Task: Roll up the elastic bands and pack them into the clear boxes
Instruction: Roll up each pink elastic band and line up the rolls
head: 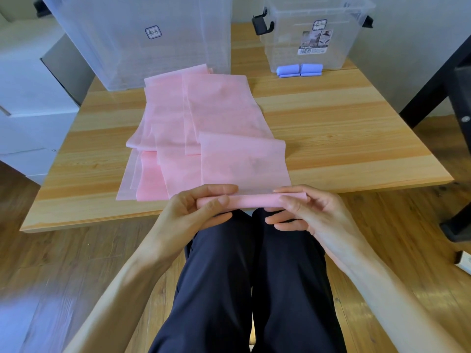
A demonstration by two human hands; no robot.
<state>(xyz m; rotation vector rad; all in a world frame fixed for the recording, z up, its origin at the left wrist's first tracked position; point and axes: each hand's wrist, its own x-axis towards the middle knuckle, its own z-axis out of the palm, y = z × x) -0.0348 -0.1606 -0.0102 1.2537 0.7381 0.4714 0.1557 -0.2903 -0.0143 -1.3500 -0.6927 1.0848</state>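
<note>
A long pink elastic band lies in loose folds on the wooden table. Its near end is rolled into a narrow tube at the table's front edge. My left hand pinches the tube's left end between thumb and fingers. My right hand pinches its right end the same way. Two clear boxes stand at the back: a large one on the left and a smaller one on the right. Two rolled blue bands lie just in front of the smaller box.
White drawers stand left of the table. A black frame leg slants at the right. My legs in dark trousers are below the table edge, above a wood floor.
</note>
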